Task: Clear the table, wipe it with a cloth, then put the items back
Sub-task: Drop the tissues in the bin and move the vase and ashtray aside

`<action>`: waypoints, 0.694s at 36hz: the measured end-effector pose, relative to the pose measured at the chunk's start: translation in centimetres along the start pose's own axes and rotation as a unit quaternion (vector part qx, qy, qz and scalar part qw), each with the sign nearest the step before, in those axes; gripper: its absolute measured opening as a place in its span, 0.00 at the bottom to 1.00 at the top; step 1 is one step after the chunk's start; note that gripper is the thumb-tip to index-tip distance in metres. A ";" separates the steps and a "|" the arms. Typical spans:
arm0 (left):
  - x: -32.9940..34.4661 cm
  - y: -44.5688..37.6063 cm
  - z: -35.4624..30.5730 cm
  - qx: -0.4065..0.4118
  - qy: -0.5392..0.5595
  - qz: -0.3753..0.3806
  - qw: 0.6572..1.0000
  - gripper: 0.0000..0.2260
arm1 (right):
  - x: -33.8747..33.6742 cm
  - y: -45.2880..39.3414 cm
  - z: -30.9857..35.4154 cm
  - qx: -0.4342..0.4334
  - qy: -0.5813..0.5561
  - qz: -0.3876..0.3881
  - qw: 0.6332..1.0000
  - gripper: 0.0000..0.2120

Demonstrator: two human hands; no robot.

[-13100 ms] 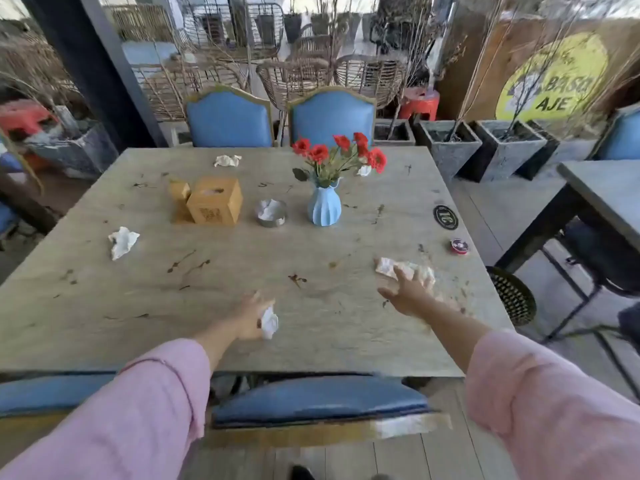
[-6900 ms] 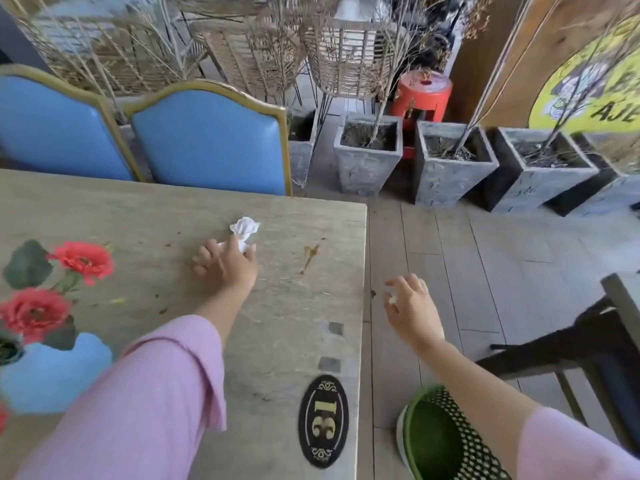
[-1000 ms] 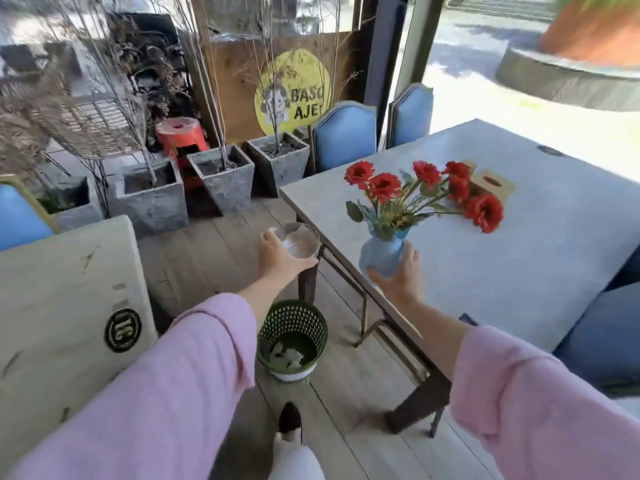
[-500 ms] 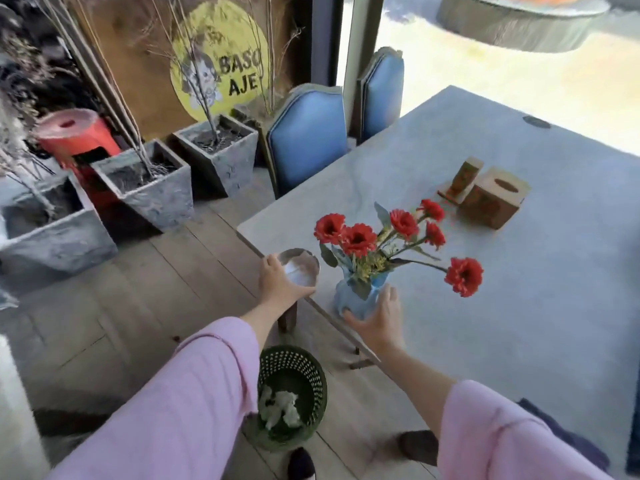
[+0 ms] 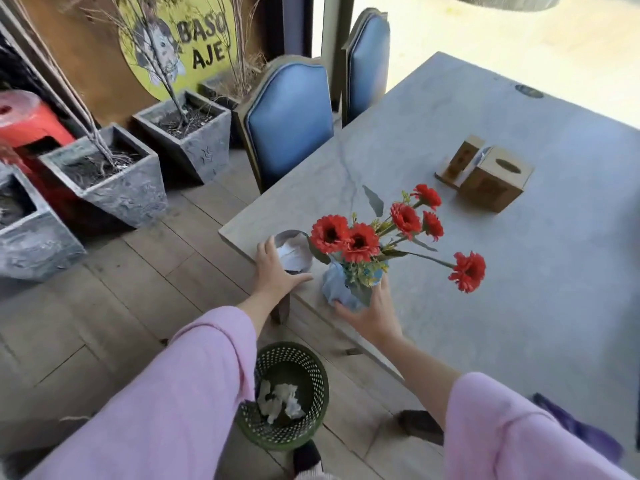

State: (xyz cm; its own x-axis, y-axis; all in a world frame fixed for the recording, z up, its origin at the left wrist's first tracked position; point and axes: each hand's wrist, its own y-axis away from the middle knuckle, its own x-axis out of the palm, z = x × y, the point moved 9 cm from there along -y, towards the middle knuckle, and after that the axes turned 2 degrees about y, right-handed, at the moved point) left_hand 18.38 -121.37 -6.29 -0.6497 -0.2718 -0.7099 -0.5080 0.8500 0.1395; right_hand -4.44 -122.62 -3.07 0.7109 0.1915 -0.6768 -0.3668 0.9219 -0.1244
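Note:
A small metal ashtray (image 5: 294, 252) with a crumpled tissue inside sits on the near corner of a grey table (image 5: 519, 271). My left hand (image 5: 275, 271) holds its near side, thumb spread along the table edge. Just to the right, a blue ribbed vase (image 5: 337, 289) with red flowers (image 5: 360, 237) stands on the table. My right hand (image 5: 372, 313) grips the vase low down from the near side. A wooden tissue box (image 5: 495, 178) and a small wooden holder (image 5: 457, 161) stand further in on the same table.
A green mesh bin (image 5: 322, 375) with crumpled tissues stands on the wooden floor below my arms. Two blue chairs (image 5: 291, 116) line the table's far side. Grey planters (image 5: 114, 181) and a red stool (image 5: 31, 123) stand left. A purple cloth (image 5: 571, 424) lies at the table's near edge.
Both hands have come down onto the grey table's corner with the ashtray and the vase, which were held in the air a second ago. The view has closed in on the table.

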 end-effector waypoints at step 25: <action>-5.9 27.2 -2.1 0.004 -0.103 -0.061 0.993 0.39 | -8.5 14.5 1.5 -0.054 0.323 0.157 0.932 0.43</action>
State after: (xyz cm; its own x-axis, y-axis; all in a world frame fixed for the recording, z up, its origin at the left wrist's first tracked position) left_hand 7.20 -97.63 3.14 -0.4540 -0.2762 -0.8471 -0.5715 0.8197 0.0390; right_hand -14.94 -110.40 1.95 0.0621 0.1708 -0.9834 -0.5795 0.8083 0.1038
